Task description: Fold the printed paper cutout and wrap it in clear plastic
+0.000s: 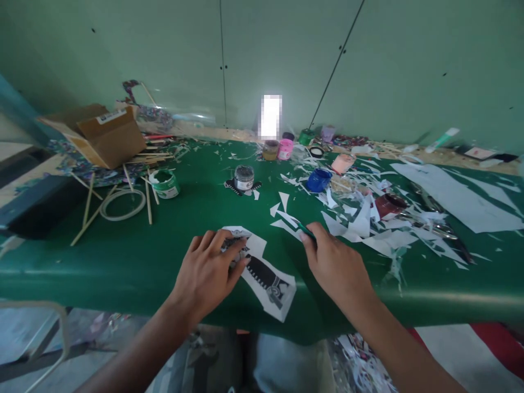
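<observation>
My left hand [210, 265] lies with its fingers spread on a white paper cutout [268, 281] printed with a black-and-white figure, pressing it onto the green table [123, 256] near the front edge. My right hand [333, 259] is closed in a pinch on a thin green stick or brush [305, 229] that points away toward the white paper scraps [360, 224]. The two hands are apart, about a hand's width, with the cutout between them.
Small paint jars stand behind: a green one [165, 183], a dark one [244, 177], a blue one [319, 179], a dark red one [388, 204], others at the wall. A cardboard box [104, 134], wooden sticks [90, 204] and a tape ring [123, 204] lie left. Large paper sheets [454, 194] lie right.
</observation>
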Tool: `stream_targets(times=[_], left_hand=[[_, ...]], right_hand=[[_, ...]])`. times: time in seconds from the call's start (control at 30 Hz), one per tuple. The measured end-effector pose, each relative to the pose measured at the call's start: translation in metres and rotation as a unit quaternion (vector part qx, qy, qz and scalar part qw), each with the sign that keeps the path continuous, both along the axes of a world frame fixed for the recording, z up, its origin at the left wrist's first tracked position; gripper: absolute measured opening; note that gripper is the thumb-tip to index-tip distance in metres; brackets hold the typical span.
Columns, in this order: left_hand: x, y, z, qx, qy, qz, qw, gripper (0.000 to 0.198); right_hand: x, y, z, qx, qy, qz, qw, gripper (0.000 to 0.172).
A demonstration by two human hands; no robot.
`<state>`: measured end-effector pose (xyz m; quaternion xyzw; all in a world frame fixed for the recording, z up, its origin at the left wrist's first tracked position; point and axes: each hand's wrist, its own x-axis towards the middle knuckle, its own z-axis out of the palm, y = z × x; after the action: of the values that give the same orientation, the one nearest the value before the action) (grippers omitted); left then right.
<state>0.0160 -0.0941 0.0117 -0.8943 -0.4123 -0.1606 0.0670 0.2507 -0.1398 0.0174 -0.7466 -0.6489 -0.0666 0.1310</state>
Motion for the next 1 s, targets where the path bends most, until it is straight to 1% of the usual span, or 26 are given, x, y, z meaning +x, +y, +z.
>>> stream_targets(times=[0.07, 0.13, 0.23, 0.37, 0.5, 0.6, 0.7, 0.83, 0.9, 1.0], left_hand=[[0.005, -0.002, -0.002, 0.001, -0.012, 0.005, 1.0, 0.033], [0.007, -0.001, -0.003, -0.018, -0.028, -0.004, 0.999, 0.032], [0.005, 0.006, -0.002, -0.073, -0.049, -0.048, 0.995, 0.031], [-0.005, 0.019, 0.0, -0.127, -0.049, -0.11, 0.985, 0.028], [-0.012, 0.03, 0.004, -0.142, -0.029, -0.129, 0.981, 0.031], [-0.014, 0.035, 0.004, -0.153, -0.025, -0.136, 0.978, 0.032], [-0.014, 0.036, 0.003, -0.149, -0.031, -0.141, 0.978, 0.033], [-0.014, 0.035, 0.002, -0.15, -0.034, -0.139, 0.978, 0.033], [-0.015, 0.035, 0.002, -0.151, -0.035, -0.136, 0.978, 0.033], [-0.013, 0.032, 0.002, -0.143, -0.03, -0.128, 0.981, 0.033]], right_hand=[[-0.003, -0.002, -0.001, 0.017, 0.018, 0.038, 0.999, 0.03], [-0.007, -0.001, -0.002, 0.023, 0.025, 0.099, 0.995, 0.029], [-0.014, 0.004, -0.003, 0.011, 0.003, 0.179, 0.984, 0.026], [-0.019, 0.009, -0.001, -0.015, -0.023, 0.238, 0.971, 0.025], [-0.013, 0.014, 0.001, 0.0, -0.047, 0.289, 0.956, 0.026], [-0.009, 0.017, 0.001, 0.011, -0.055, 0.306, 0.95, 0.023], [-0.013, 0.017, -0.001, 0.009, -0.074, 0.316, 0.946, 0.024], [-0.021, 0.012, -0.002, -0.003, -0.097, 0.307, 0.947, 0.024], [-0.018, 0.007, 0.0, -0.016, -0.1, 0.303, 0.948, 0.024], [-0.006, -0.002, 0.003, -0.024, -0.096, 0.294, 0.951, 0.027]])
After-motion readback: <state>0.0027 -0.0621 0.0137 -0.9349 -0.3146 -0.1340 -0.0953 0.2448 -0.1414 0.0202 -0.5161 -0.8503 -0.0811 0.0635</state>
